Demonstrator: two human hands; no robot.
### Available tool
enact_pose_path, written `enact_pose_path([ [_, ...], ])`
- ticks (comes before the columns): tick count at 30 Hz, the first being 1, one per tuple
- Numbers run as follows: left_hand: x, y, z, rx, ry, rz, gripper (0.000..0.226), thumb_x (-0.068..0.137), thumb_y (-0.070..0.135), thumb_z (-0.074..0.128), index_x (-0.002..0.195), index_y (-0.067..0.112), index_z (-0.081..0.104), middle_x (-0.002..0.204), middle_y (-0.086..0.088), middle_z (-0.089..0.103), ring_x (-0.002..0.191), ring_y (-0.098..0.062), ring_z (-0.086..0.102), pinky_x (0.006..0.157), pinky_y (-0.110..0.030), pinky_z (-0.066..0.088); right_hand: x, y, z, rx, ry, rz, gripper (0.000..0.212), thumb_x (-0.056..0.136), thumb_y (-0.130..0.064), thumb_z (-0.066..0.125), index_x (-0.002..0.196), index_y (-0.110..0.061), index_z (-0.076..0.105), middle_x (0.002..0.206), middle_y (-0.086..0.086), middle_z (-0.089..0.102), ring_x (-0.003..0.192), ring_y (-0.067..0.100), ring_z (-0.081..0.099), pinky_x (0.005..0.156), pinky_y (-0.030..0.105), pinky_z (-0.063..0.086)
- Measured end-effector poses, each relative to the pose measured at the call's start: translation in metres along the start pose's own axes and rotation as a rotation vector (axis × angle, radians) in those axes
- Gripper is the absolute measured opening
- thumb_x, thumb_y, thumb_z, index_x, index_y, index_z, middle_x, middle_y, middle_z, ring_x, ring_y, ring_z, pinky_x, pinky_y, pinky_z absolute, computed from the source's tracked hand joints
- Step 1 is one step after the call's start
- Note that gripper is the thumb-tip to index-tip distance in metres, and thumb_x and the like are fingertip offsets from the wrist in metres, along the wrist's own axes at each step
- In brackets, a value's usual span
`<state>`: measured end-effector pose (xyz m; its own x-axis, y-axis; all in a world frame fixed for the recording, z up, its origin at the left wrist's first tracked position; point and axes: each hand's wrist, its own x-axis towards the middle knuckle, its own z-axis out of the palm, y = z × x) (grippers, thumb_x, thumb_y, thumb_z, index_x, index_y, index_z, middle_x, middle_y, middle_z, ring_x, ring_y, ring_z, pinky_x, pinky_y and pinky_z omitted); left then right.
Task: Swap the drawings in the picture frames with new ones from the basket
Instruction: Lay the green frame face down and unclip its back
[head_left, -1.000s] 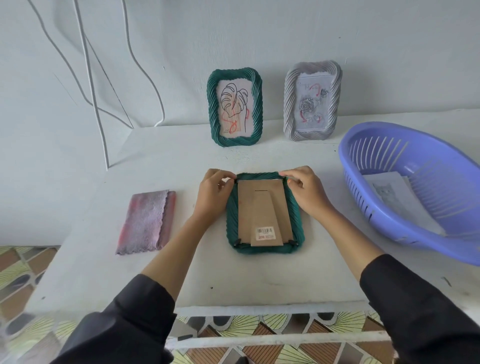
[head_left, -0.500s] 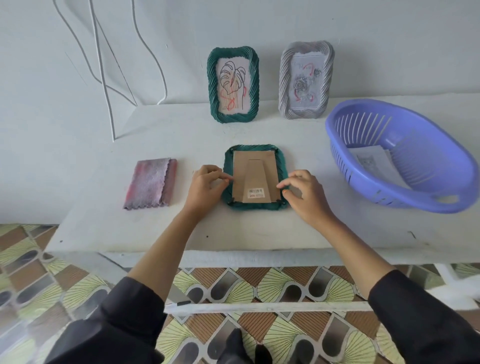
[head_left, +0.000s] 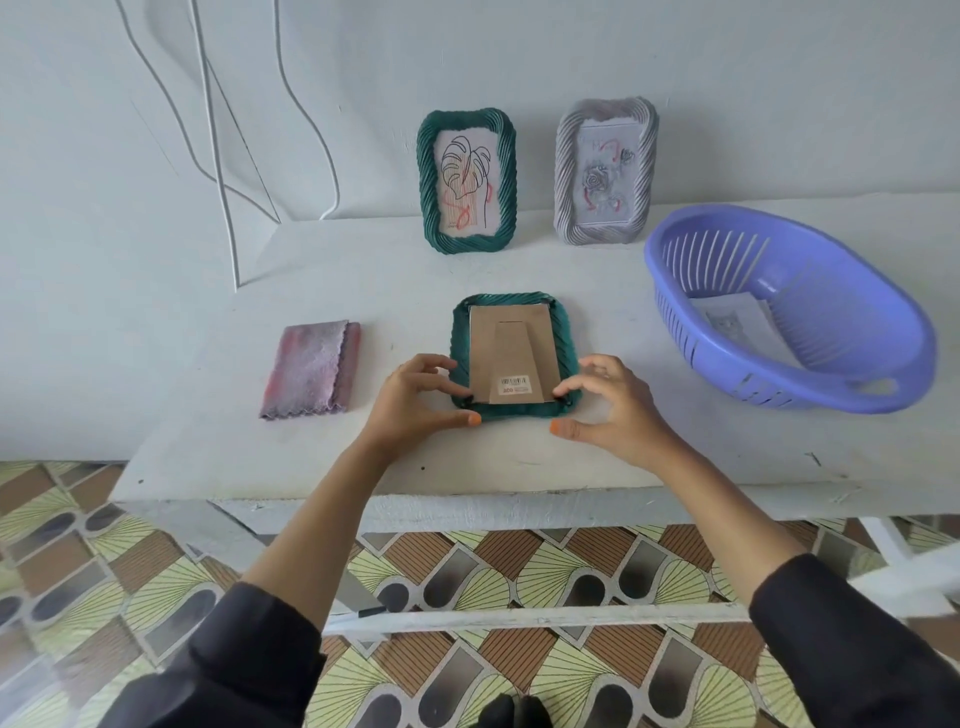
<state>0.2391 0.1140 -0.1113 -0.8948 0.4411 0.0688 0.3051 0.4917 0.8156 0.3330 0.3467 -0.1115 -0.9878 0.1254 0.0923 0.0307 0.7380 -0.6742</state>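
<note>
A green picture frame (head_left: 563, 353) lies face down in the middle of the white table (head_left: 363, 260), its cardboard back and stand facing up. My left hand (head_left: 415, 400) pinches its near left corner, thumb at the bottom edge and curled fingers on the rim. At the near right corner, my right hand (head_left: 613, 410) holds the frame the same way. A second green frame (head_left: 466, 182) with a leaf drawing and a grey frame (head_left: 605, 171) with a rose drawing stand against the wall. The purple basket (head_left: 727, 364) on the right holds a paper drawing (head_left: 743, 325).
A folded pink-grey cloth (head_left: 311, 369) lies on the table to the left of the face-down frame. White cables (head_left: 218, 156) hang down the wall at the back left. The table's front edge is just below my wrists, with patterned floor beneath.
Both hands have slid from the frame's far corners down its sides to the near corners. My head has pulled back, so more floor shows.
</note>
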Motion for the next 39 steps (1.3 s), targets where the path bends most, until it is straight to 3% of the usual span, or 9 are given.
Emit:
enact_pose_path([
  [4,0.0005,-0.0010,-0.0005,0.003,-0.013,0.021,0.025,0.061,0.020,0.085,0.084,0.020,0.075,0.110,0.014,0.055,0.110,-0.010,0.046,0.094,-0.025,0.036,0.0018,-0.0004,0.0012,-0.013,0.025,-0.009,0.033,0.066,-0.028,0.080,0.097,-0.021,0.070,0.130,0.010,0.045,0.125,0.025,0.043,0.100,0.026,0.025],
  [9,0.0002,0.0001,-0.0003,0.024,-0.023,0.054,0.023,0.062,0.022,0.084,0.081,0.026,0.073,0.104,0.026,0.051,0.109,-0.010,0.042,0.093,-0.024,0.031,0.0023,-0.0018,0.0014,-0.012,0.016,-0.014,0.031,0.068,-0.026,0.080,0.096,-0.020,0.070,0.133,0.010,0.044,0.128,0.024,0.039,0.101,0.027,0.022],
  [15,0.0015,-0.0016,0.0002,0.069,-0.039,0.101,0.020,0.065,0.023,0.082,0.083,0.026,0.074,0.108,0.017,0.053,0.109,-0.010,0.039,0.093,-0.023,0.030,0.0037,-0.0034,-0.0003,-0.031,-0.016,0.001,0.026,0.070,-0.027,0.077,0.094,-0.023,0.069,0.137,0.008,0.040,0.132,0.024,0.035,0.110,0.038,0.021],
  [19,0.0015,-0.0022,0.0009,0.091,-0.074,0.119,0.010,0.068,0.023,0.081,0.074,0.027,0.073,0.106,0.026,0.049,0.110,-0.008,0.036,0.095,-0.022,0.026,0.0040,-0.0031,0.0004,-0.049,-0.030,-0.001,0.021,0.072,-0.029,0.076,0.092,-0.025,0.069,0.138,0.007,0.038,0.133,0.023,0.032,0.111,0.038,0.019],
  [23,0.0019,-0.0029,0.0019,0.112,-0.079,0.112,0.011,0.068,0.022,0.081,0.072,0.028,0.072,0.110,0.018,0.048,0.109,-0.009,0.036,0.095,-0.021,0.025,0.0033,-0.0027,0.0006,-0.049,-0.026,0.003,0.018,0.072,-0.028,0.076,0.089,-0.025,0.070,0.139,0.007,0.037,0.133,0.024,0.033,0.110,0.037,0.019],
  [28,0.0036,-0.0043,0.0000,0.059,-0.065,0.110,0.033,0.064,0.020,0.084,0.089,0.034,0.069,0.105,0.024,0.038,0.109,-0.014,0.040,0.098,-0.023,0.031,0.0037,-0.0017,0.0009,-0.050,-0.029,-0.004,0.018,0.072,-0.028,0.077,0.088,-0.024,0.070,0.138,0.007,0.038,0.132,0.023,0.033,0.108,0.034,0.020],
  [33,0.0035,-0.0029,0.0012,0.098,-0.076,0.112,0.027,0.067,0.020,0.082,0.092,0.026,0.074,0.103,0.025,0.040,0.109,-0.013,0.036,0.095,-0.020,0.027,0.0048,0.0004,0.0022,-0.043,-0.030,-0.001,0.017,0.071,-0.028,0.077,0.086,-0.024,0.071,0.137,0.007,0.039,0.132,0.023,0.034,0.110,0.036,0.022],
  [39,0.0046,-0.0042,0.0021,0.110,-0.088,0.116,0.021,0.068,0.022,0.080,0.086,0.031,0.073,0.103,0.028,0.040,0.110,-0.010,0.033,0.097,-0.020,0.024,0.0052,0.0013,0.0026,-0.026,-0.029,0.007,0.016,0.070,-0.027,0.078,0.084,-0.025,0.071,0.137,0.007,0.039,0.131,0.024,0.035,0.111,0.040,0.024],
])
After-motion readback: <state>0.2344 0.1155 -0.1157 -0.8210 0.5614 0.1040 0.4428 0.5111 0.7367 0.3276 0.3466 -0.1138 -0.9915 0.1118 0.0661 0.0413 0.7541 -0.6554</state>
